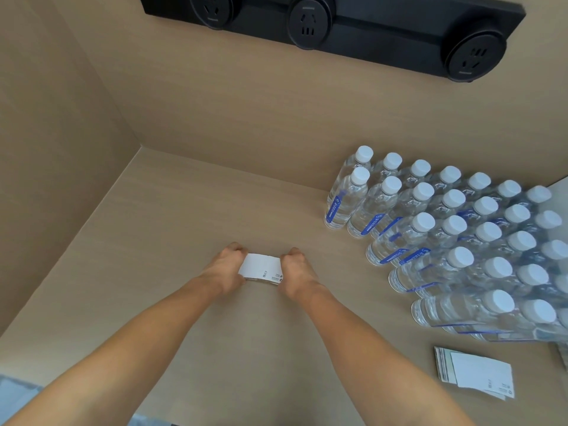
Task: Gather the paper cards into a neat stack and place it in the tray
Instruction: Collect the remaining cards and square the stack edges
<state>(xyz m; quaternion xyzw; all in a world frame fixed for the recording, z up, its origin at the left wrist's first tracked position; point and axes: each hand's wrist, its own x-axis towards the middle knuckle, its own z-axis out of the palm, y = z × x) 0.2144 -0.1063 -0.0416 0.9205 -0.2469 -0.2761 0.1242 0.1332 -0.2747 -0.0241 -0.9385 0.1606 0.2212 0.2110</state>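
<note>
Left hand and right hand curled tight around card stack's opposite ends.

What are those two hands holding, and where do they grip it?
A small stack of white paper cards, squeezed between both hands: the left hand presses its left short end, the right hand its right short end. The stack sits low over the table.

— The cards pressed between the left hand and right hand?
— White matt paper, like the loose pile near right. Table is smooth matt beige wood-grain laminate.
— The bottles?
— Clear glossy plastic, matt white caps; socket strip far off is matt black plastic
</note>
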